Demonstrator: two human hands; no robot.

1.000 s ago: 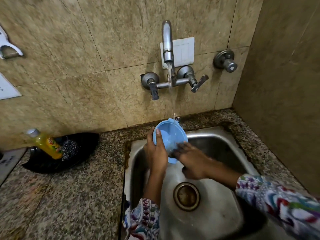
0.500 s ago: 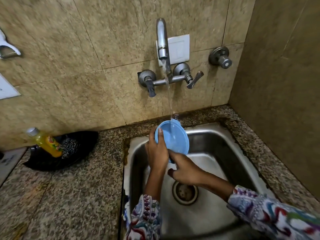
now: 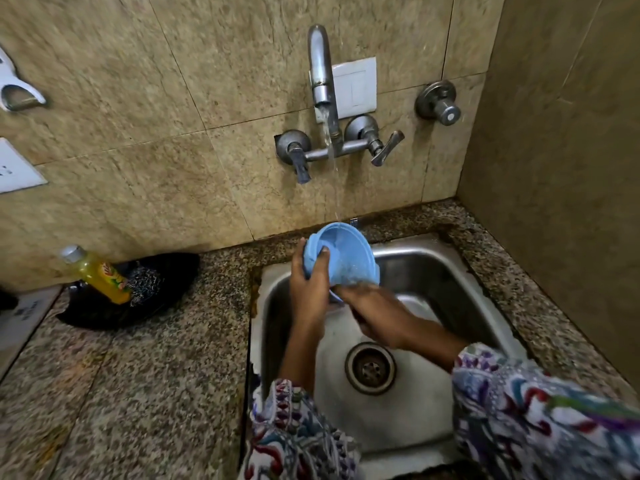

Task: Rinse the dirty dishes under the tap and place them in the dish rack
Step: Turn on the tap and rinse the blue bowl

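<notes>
At frame centre, the left hand still grips the round light-blue plastic bowl under the running steel tap; the right hand has returned to its lower rim, fingers blurred, grip unclear; rinsing continues.

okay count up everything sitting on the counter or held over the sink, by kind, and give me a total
Blue bowl, held by left hand, right hand: 1
Yellow bottle: 1
Steel scrubber: 1
Black tray: 1
Total: 4

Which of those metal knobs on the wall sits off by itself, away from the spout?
The round knob at upper right, near the corner. The two handles sit lower, joined by the crossbar under the spout; it stands apart.
</notes>
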